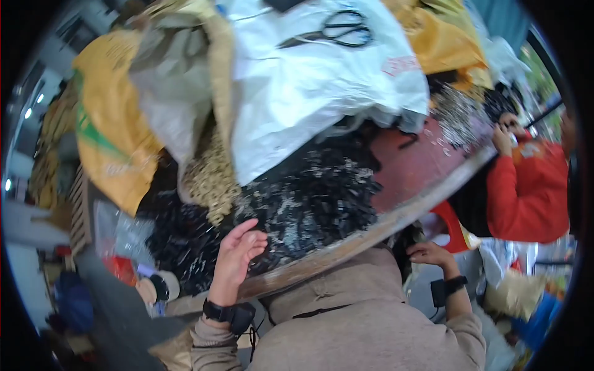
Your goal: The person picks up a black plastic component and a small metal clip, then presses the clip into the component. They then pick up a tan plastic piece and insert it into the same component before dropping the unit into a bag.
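Black pieces [328,204] heaped along a wooden rim [346,248]

Left hand [236,255] hovers by the pile's near side, fingers parted; right hand [433,254] is beyond the rim, grip unclear. Red tabletop [399,170] stretches rightward to silvery pieces [455,117].

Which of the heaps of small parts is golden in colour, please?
The golden heap at the mouth of the greyish sack, just beyond the left hand; the broad heap beside it is black, and the silvery heap lies far right.
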A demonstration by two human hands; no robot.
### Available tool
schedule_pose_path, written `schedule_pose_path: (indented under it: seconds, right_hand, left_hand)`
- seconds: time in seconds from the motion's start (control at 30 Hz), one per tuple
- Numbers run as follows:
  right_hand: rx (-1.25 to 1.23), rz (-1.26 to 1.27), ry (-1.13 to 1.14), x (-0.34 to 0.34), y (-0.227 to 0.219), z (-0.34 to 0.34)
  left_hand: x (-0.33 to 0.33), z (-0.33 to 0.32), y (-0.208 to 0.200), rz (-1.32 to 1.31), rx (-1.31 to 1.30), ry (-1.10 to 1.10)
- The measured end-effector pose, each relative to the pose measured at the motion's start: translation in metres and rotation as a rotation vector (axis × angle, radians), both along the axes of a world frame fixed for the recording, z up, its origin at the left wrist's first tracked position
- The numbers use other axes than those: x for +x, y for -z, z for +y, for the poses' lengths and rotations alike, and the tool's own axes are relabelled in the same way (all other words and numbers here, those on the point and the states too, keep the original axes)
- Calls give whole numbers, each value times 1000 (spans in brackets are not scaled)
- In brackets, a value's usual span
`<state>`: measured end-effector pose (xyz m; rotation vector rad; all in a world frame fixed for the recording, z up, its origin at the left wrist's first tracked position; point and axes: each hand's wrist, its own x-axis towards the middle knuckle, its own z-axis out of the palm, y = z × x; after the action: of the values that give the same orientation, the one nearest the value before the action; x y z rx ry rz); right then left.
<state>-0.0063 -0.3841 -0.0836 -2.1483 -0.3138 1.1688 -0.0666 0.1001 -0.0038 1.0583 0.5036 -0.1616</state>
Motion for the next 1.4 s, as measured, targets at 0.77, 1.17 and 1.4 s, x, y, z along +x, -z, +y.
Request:
schedule_pose_path:
  seconds: [0.77,1.17,1.4]
  right_hand:
    - [781,351,249,65,-57,86]
    - [580,334,1291,-32,159,-76]
    - [262,145,1193,-6,279,-131]
  left_hand:
    - [128,-162,-19,-543,507,1097]
    - [143,-265,16,-972,1167,1156]
    - [148,-284,35,-805,1382,1315]
